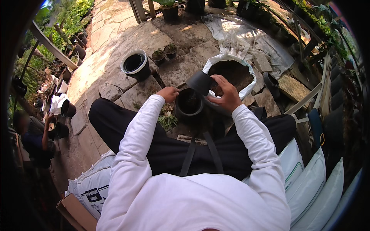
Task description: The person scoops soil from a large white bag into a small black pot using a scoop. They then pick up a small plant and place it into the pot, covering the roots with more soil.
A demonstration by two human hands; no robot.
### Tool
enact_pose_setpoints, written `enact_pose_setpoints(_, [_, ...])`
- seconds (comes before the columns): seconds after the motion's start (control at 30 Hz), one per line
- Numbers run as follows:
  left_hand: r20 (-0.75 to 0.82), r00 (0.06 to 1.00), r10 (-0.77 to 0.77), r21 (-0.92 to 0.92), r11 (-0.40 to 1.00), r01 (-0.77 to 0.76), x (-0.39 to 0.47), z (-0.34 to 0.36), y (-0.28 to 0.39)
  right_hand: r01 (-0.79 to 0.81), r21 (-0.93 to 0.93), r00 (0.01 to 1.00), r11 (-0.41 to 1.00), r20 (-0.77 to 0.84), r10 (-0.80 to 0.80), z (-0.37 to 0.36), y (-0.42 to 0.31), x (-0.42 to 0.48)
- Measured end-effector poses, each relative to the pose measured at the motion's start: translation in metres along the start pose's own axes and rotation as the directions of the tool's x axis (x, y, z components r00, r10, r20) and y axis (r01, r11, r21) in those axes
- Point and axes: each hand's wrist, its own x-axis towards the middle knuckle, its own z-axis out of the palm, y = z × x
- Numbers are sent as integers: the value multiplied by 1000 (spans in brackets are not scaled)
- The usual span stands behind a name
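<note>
A small black plastic pot is held by my right hand, tilted with its mouth toward my palm, above the rim of a larger black plastic pot. My left hand grips the larger pot at its upper left rim. Inside that pot the interior is dark; how much soil it holds I cannot tell. Just beyond my right hand stands an open white sack of dark soil. A tuft of grassy plants lies on the ground left of the larger pot.
Nested pots, one white-rimmed, stand ahead on the stone paving near two small planted pots. Clear plastic sheeting lies beyond the sack. Filled white bags flank my right side. Another person sits at far left.
</note>
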Motion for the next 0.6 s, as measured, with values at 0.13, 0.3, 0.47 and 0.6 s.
enact_pose_setpoints(0.13, [-69,998,-8,43,999,11,-2,-2,4,-212,-110,934,971,-316,168,-20,34,4])
enact_pose_setpoints(0.3, [-99,994,37,9,999,-36,8,4,-4,-435,-555,900,709,-301,316,-28,93,-12])
enact_pose_setpoints(0.47, [-156,988,13,-105,994,-29,3,17,-2,-572,-316,814,757,-111,570,-25,88,-5])
enact_pose_setpoints(0.6, [-186,982,-22,-175,984,-11,1,30,-6,-593,-110,805,798,-38,592,-32,97,-3])
